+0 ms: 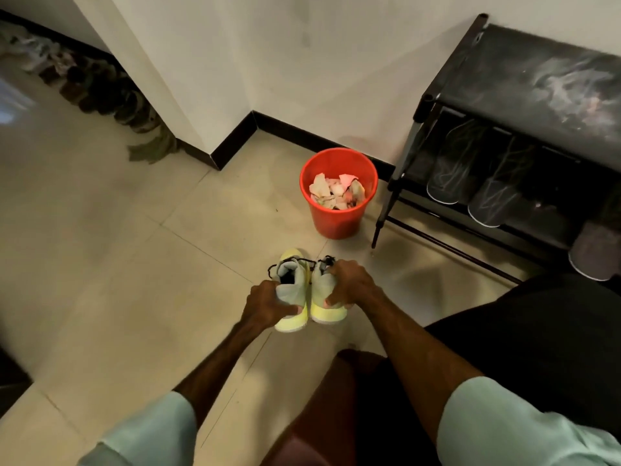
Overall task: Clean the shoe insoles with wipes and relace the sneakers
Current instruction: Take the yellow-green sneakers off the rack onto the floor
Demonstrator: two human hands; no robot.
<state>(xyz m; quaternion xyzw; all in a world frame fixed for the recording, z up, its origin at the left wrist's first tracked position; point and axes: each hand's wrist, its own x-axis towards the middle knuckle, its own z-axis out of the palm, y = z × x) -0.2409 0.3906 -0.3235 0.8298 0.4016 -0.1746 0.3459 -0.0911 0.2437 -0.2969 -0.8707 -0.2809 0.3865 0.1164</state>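
Your left hand (268, 302) clasps the heel of the left pale-green sneaker (291, 292), and your right hand (349, 284) clasps the right sneaker (323, 294). The two touch side by side, low over the tiled floor, near the red bin (336, 220) of crumpled wipes (336, 193).

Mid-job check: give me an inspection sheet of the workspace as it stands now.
Surface: beige tiled floor, glossy.
Job's things: left sneaker and right sneaker side by side, black laces at their openings; no wipe pack seen.
Clutter: red bin holding crumpled sheets, likely used wipes.
Hands: left hand grips the left sneaker; right hand grips the right sneaker.
Cables: nothing seen.
Surroundings: black shoe rack with shoes at right; blurred row of items along the left wall.
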